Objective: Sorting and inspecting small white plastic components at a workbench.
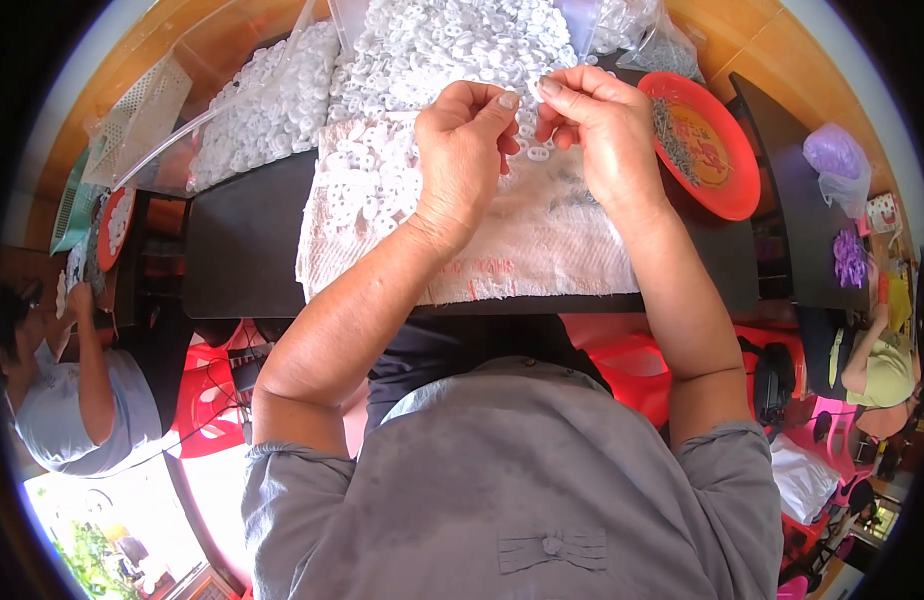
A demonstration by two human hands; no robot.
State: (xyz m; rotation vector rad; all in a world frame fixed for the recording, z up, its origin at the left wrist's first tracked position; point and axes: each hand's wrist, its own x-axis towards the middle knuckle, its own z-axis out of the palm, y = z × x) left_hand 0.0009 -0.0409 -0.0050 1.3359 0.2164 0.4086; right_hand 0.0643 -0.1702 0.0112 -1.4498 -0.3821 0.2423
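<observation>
Together, left hand (467, 140) and right hand (597, 125) pinch white ring (535, 152).

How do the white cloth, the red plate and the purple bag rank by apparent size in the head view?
1. White cloth, clearly largest.
2. Red plate.
3. Purple bag, smallest as seen; it lies near the curved rim, so its real size is unsure.

Close head-worn fisheye, facing straight down.

A dark table (244, 250) carries everything. On it lie a white cloth (542, 245), heaped white plastic rings (432, 40) and a red plate (727, 165).
</observation>
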